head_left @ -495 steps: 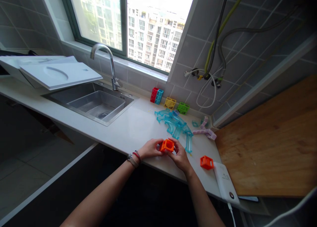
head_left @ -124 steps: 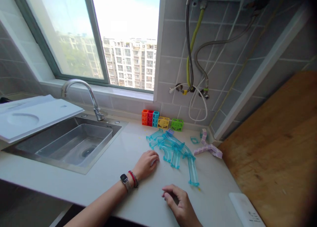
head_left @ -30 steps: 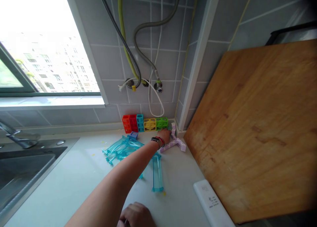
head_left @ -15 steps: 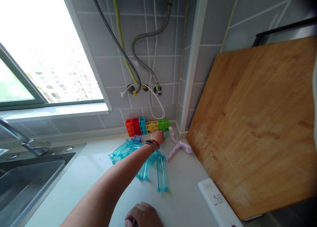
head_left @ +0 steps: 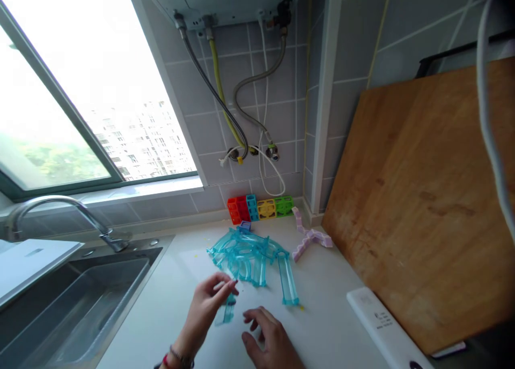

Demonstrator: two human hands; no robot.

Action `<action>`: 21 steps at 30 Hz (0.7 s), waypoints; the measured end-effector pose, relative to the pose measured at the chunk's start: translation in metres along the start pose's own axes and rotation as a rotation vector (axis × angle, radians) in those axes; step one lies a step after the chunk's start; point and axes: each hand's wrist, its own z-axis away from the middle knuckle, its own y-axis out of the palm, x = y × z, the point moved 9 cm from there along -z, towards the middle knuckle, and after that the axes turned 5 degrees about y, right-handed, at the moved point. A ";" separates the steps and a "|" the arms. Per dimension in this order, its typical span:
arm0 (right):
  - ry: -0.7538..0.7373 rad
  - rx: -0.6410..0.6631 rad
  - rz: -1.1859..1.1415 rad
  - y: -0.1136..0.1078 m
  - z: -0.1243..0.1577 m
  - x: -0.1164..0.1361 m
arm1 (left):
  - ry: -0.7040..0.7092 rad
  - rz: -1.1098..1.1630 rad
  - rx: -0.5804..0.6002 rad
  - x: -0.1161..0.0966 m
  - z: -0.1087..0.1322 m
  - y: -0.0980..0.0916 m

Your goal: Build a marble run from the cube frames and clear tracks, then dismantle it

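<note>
In the head view, my left hand (head_left: 207, 307) is over the counter with its thumb and fingers pinched together. A small translucent blue track piece (head_left: 226, 312), blurred, hangs just below those fingertips; the grip itself is partly hidden. My right hand (head_left: 269, 334) is close by on the right, fingers curved and apart, holding nothing. Beyond both hands lies a pile of translucent blue track pieces (head_left: 257, 253), some curved. One straight track piece (head_left: 287, 278) lies at the pile's right side.
Red, blue, yellow and green blocks (head_left: 266, 209) line the back wall. A lilac three-armed piece (head_left: 309, 237) lies right of the pile. A wooden board (head_left: 422, 197) leans at right, with a white case (head_left: 382, 326) before it. A sink (head_left: 96, 294) is at left.
My left hand has drawn back from beside the green block towards me, with a small translucent piece now below it. My right hand has moved right and its fingers have opened. The view has shifted.
</note>
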 end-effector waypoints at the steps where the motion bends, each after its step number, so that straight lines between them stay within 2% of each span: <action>1: -0.002 0.027 -0.015 -0.001 0.002 0.005 | -0.086 0.119 -0.087 0.022 0.028 -0.011; 3: -0.024 0.104 -0.032 0.003 0.006 0.016 | -0.201 0.270 -0.251 0.057 0.075 -0.022; 4: -0.021 0.130 -0.040 0.005 0.008 0.021 | -0.220 0.314 -0.318 0.068 0.091 -0.024; 6: 0.022 0.153 -0.061 0.013 0.011 0.027 | -0.199 0.304 -0.399 0.074 0.107 -0.025; 12: 0.114 0.176 -0.168 0.043 0.007 0.042 | -0.044 0.115 -0.463 0.051 0.091 -0.039; 17: 0.186 0.232 -0.402 0.059 0.001 0.025 | -0.058 0.166 -0.491 0.064 0.082 -0.046; 21: 0.231 0.208 -0.541 0.053 -0.003 0.004 | -0.122 0.285 -0.561 0.068 0.084 -0.057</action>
